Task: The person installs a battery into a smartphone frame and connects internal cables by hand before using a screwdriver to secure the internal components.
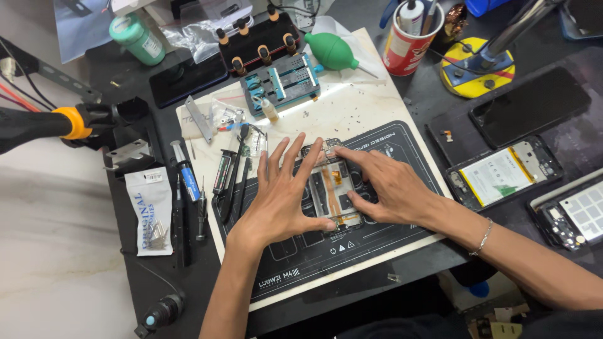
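The opened phone (333,194) is lying at the centre of the frame on the dark repair mat (383,144), and both hands are pressing on it: the left hand (282,198) with fingers splayed and only the thumb meeting its lower edge, the right hand (383,185) pinching the frame between thumb and forefinger, though what sits under the palms is hard to tell. Even, gentle pressure along the thin rigid edges is looking wise here, sparing the flat orange flex ribbons. Outward, slim metal tools (229,179) are resting at centre left, and a soft green rubber blower (333,51) sits at the top.
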